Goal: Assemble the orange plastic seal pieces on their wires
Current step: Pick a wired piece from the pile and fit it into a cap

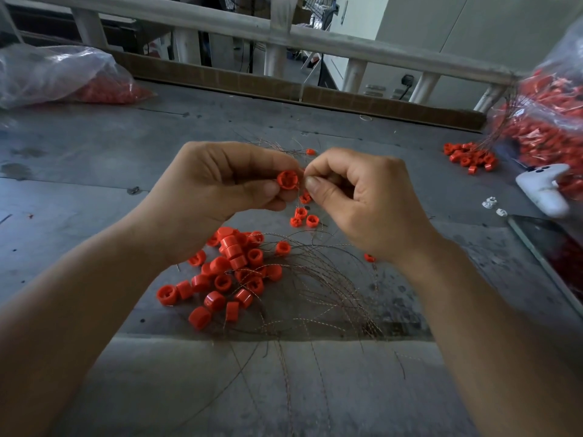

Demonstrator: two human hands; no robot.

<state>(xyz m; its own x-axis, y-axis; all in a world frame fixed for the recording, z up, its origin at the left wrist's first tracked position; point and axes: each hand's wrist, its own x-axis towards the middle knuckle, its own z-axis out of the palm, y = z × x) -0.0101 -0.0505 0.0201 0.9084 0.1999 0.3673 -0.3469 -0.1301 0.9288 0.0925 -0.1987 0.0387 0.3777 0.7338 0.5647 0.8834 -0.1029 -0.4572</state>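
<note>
1. Strands of thin twisted brownish metal wire (pixel 315 294) fan across the grey table (pixel 94 184), nearer than both hands and under the right wrist. They cross each other, so I judge that lifting one could drag its neighbours along.
2. Just left of them, below the left wrist, sits a heap of round orange plastic seal pieces (pixel 227 272), several already on wires.
3. Three loose orange caps (pixel 303 216) lie directly beneath the gap between the hands.
4. The left hand (pixel 220 184) curls round a single round orange plastic seal piece (pixel 287 179), pinched between thumb and fingertips with its open face toward the camera. The right hand (pixel 356 197) pinches a fine wire end (pixel 303 184) between thumb and forefinger, right beside that piece; whether the wire has entered it is too small to tell.
5. Risks, as I judge them: the thin end may bend or miss its hole, and the small piece could slip into the heap if the pinch loosens.
6. Beyond the right hand lie a smaller orange cluster (pixel 470 157) and a white controller-shaped object (pixel 545 190).
</note>
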